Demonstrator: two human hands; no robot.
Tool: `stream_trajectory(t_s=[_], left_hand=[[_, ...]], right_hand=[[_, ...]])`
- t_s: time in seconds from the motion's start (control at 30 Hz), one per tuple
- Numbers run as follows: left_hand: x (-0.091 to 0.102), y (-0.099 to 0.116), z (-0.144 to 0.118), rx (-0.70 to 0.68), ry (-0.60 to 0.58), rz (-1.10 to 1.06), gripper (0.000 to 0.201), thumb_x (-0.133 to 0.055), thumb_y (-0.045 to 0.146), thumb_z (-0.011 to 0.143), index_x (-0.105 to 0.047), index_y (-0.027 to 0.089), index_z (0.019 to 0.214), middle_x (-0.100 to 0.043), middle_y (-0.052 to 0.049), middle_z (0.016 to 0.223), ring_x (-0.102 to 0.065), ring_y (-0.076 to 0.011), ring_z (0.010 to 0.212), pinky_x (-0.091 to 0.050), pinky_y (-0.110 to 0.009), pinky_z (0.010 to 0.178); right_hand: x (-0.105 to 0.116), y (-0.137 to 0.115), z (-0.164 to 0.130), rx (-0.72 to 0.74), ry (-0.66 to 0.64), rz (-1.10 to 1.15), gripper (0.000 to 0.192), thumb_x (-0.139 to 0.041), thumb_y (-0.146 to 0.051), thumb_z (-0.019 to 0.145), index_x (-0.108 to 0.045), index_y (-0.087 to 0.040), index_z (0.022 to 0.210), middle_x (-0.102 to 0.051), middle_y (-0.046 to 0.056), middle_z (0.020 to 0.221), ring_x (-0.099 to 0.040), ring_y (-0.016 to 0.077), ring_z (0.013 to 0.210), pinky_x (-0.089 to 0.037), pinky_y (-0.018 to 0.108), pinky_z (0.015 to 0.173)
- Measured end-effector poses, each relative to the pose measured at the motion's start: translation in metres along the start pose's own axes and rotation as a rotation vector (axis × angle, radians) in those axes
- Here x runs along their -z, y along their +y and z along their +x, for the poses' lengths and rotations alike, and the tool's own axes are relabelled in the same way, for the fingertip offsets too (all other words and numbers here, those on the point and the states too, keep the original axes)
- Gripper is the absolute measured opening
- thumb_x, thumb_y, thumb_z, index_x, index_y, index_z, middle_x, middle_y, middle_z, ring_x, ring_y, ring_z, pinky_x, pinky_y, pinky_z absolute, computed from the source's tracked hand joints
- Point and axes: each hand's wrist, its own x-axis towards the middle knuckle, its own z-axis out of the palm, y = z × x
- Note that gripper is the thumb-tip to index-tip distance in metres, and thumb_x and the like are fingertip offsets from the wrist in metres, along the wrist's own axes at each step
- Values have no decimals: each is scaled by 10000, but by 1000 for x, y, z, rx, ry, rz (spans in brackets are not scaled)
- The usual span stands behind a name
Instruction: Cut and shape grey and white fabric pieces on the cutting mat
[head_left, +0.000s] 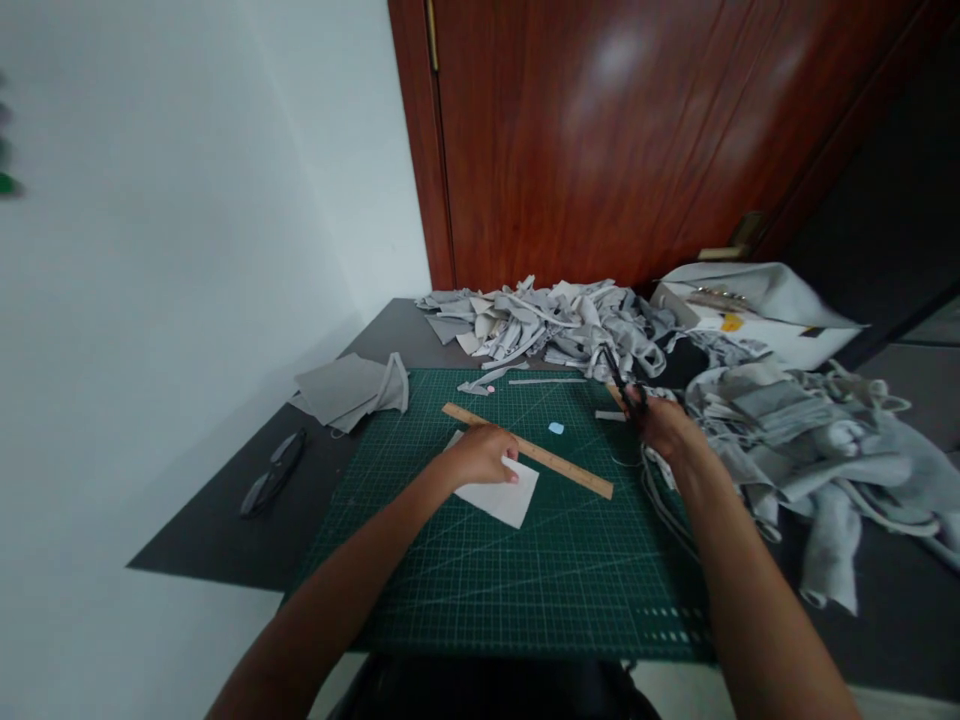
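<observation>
Head view shows the left hand [484, 455] pressing flat, fingers spread and closed on nothing, on a pale grey fabric piece [501, 492] that lies near the middle of the green cutting mat [525, 580]. A wooden ruler [529, 451] lies slanted across the far edge of that piece, just beyond the fingertips. The right hand [664, 422] is near the mat's right edge, fingers curled shut through the handles of dark scissors [621, 385], whose blades point away toward the far edge; whether the blades are parted is too blurred to tell. A small blue chalk [556, 428] sits on the mat between the two hands.

Judging from this, the work is at the point of steadying the fabric piece while the scissors are brought over to it. The next move calls for keeping the piece pinned so it does not slide, and for the blades to meet its edge clear of the ruler and of the left fingertips.

A heap of grey scraps [540, 320] runs along the table's far edge, more grey cloth [817, 440] is piled at the right edge, a folded grey piece [352, 390] lies off the mat's far-left corner, and a pair of glasses [271, 473] rests near the left edge.
</observation>
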Motion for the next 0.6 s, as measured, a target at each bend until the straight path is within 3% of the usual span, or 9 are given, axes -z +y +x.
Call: stream_trajectory(t_s=[0.1, 0.27, 0.33, 0.4, 0.5, 0.6], left_hand=[[6, 0, 12, -8, -44, -58, 213, -884, 276, 656, -755, 203, 809, -741, -9, 826, -689, -228, 851, -472, -298, 769], [10, -16, 8, -42, 10, -247, 185, -682, 322, 864, -741, 156, 920, -738, -23, 858, -653, -175, 811, -448, -250, 688], [14, -21, 2, -51, 73, -323, 239, -617, 369, 904, -714, 150, 908, -704, -25, 833, -616, -166, 777, -433, -248, 666], [20, -22, -3, -76, 211, -450, 309, -591, 448, 903, -682, 159, 839, -629, -6, 748, -548, -153, 706, -391, -250, 625], [28, -14, -9, -125, 402, -591, 372, -612, 523, 861, -645, 174, 735, -536, 18, 672, -481, -140, 655, -341, -251, 595], [31, -2, -14, -142, 439, -608, 338, -653, 489, 843, -651, 173, 722, -547, 21, 667, -487, -137, 657, -346, -248, 594]], right_hand=[[2, -14, -5, -45, -104, 272, 453, -497, -662, 927, -693, -259, 867, -691, 98, 706, -687, 312, 704, -592, 468, 660], [-20, -47, -27, -57, -227, 642, 519, -516, -747, 916, -704, -263, 930, -709, 73, 833, -684, 255, 787, -595, 419, 716], [-35, -62, -39, -162, -350, 1056, 451, -759, -682, 803, -717, -266, 972, -722, 46, 866, -704, 243, 876, -602, 396, 801], [-50, -76, -52, -248, -379, 1245, 448, -925, -515, 706, -709, -270, 1012, -755, 12, 912, -728, 207, 905, -598, 351, 873], [-67, -88, -69, -290, -331, 1233, 616, -1012, -316, 610, -661, -296, 1117, -791, -2, 972, -748, 201, 887, -606, 349, 851], [-80, -94, -81, -260, -290, 1131, 721, -1012, -352, 600, -617, -307, 1202, -763, -31, 906, -676, 153, 673, -559, 267, 601]])
